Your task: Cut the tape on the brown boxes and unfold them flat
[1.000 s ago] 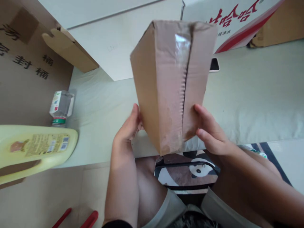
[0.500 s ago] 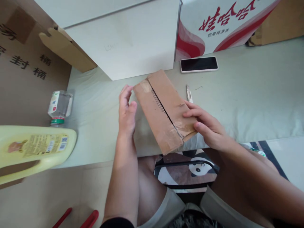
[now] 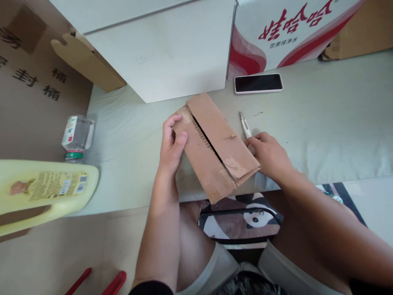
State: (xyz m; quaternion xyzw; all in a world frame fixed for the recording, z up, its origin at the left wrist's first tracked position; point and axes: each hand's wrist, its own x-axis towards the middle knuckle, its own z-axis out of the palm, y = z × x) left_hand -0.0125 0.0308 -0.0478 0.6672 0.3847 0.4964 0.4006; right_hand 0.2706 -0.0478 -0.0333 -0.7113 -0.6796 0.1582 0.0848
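My left hand (image 3: pixel 172 143) grips the upper left corner of a brown cardboard box (image 3: pixel 196 151), thumb on top and fingers round its edge. The box is tilted, with taped ends and a dark slit between its top flaps. Beyond its right edge, my right hand (image 3: pixel 270 153) has its fingers closed on the near end of a slim utility knife (image 3: pixel 245 124), whose tip points away from me. Part of the knife's handle is hidden by the fingers.
A phone (image 3: pixel 258 83) lies farther back, before a white box (image 3: pixel 172 57) and a red-and-white carton (image 3: pixel 276 37). To the left are a clear bottle (image 3: pixel 78 133) with a green cap and a yellow jug (image 3: pixel 70 188). A panda-print bag (image 3: pixel 239 221) sits at the cloth's front edge.
My left hand has closed onto the box's corner. My right hand has left the box's right end and taken hold of the knife, which has turned slightly.
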